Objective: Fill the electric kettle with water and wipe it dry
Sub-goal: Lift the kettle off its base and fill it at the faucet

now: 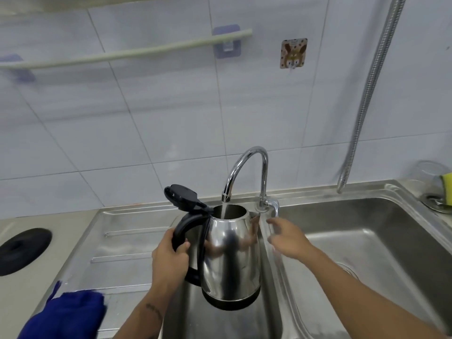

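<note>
A shiny steel electric kettle (231,255) hangs over the left sink basin, its black lid (182,195) flipped open. My left hand (170,258) grips its black handle. Water runs from the curved chrome tap (247,167) straight into the kettle's mouth. To the kettle's right, my right hand (287,238) hovers with relaxed fingers just below the tap lever (272,206), holding nothing. A blue cloth (68,314) lies on the drainboard at the lower left.
The kettle's black base (23,249) sits on the counter at the far left. The right sink basin (371,241) holds nothing I can see. A yellow sponge (446,189) is at the far right corner. A metal hose (367,94) hangs down the tiled wall.
</note>
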The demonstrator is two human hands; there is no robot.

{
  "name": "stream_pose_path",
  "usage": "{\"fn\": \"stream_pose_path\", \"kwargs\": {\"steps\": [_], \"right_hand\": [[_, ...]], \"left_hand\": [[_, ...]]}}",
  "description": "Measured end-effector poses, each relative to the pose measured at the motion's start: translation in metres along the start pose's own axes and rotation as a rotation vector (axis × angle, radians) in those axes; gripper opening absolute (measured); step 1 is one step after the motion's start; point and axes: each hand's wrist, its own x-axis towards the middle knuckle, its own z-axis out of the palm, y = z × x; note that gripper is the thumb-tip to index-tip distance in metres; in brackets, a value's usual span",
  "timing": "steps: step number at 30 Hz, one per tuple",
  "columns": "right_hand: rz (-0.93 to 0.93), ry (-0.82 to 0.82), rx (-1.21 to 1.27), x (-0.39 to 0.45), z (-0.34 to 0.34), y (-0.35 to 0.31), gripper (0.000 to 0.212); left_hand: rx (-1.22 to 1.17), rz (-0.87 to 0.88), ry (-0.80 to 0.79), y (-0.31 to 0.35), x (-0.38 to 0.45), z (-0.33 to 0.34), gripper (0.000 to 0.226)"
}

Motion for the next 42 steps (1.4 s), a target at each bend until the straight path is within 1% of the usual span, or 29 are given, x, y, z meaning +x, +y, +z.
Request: {"fn": "stream_pose_path", "kwargs": {"steps": [2, 3, 5, 6, 8, 10, 12, 14, 17, 19, 23, 25, 27, 29, 30, 37, 42], "right_hand": [[0.056, -0.111, 0.510, -0.012, -0.004, -0.016, 0.056], [0.064, -0.209, 0.670, -0.021, -0.005, -0.023, 0.057], [0.016, -0.365, 0.752, -0.036, 0.000, -0.034, 0.061], [-0.002, -0.385, 0.766, -0.040, 0.006, -0.038, 0.062], [0.014, -0.321, 0.811, -0.040, 0.022, -0.043, 0.066], [0.026, -0.247, 0.827, -0.040, 0.036, -0.048, 0.076], [0.034, -0.202, 0.806, -0.039, 0.041, -0.054, 0.084], [0.020, -0.185, 0.761, -0.038, 0.044, -0.057, 0.085], [0.004, -0.195, 0.702, -0.035, 0.048, -0.061, 0.081], [-0.012, -0.198, 0.685, -0.034, 0.051, -0.061, 0.081], [-0.047, -0.212, 0.649, -0.032, 0.052, -0.055, 0.091], [-0.056, -0.208, 0.633, -0.031, 0.050, -0.050, 0.092], [-0.059, -0.229, 0.635, -0.030, 0.049, -0.048, 0.088], [-0.038, -0.277, 0.674, -0.032, 0.050, -0.048, 0.077], [-0.029, -0.288, 0.704, -0.033, 0.050, -0.049, 0.074], [-0.047, -0.212, 0.729, -0.032, 0.056, -0.043, 0.094], [-0.072, -0.176, 0.726, -0.029, 0.057, -0.038, 0.100]], "left_hand": [[-0.007, -0.006, -0.009, -0.001, 0.001, -0.001, 0.024], [-0.010, -0.009, -0.009, -0.003, 0.003, -0.001, 0.025], [-0.018, -0.004, -0.006, -0.005, 0.004, -0.002, 0.025], [-0.024, 0.002, -0.004, -0.005, 0.004, -0.003, 0.025], [-0.052, -0.001, -0.018, -0.002, 0.003, -0.003, 0.025], [-0.091, -0.019, -0.046, -0.002, 0.003, -0.006, 0.026], [-0.189, -0.064, -0.104, -0.003, 0.007, -0.013, 0.031], [-0.306, -0.124, -0.180, -0.006, 0.013, -0.026, 0.034], [-0.351, -0.141, -0.229, -0.010, 0.019, -0.043, 0.034], [-0.378, -0.139, -0.230, -0.013, 0.019, -0.047, 0.034], [-0.416, -0.144, -0.217, -0.018, 0.020, -0.048, 0.030], [-0.423, -0.142, -0.210, -0.020, 0.020, -0.047, 0.031], [-0.438, -0.144, -0.215, -0.022, 0.020, -0.043, 0.032], [-0.456, -0.154, -0.223, -0.022, 0.019, -0.037, 0.033], [-0.467, -0.159, -0.225, -0.022, 0.018, -0.034, 0.034], [-0.516, -0.201, -0.217, -0.014, 0.030, -0.033, 0.037], [-0.532, -0.199, -0.219, -0.007, 0.034, -0.033, 0.039]]}}
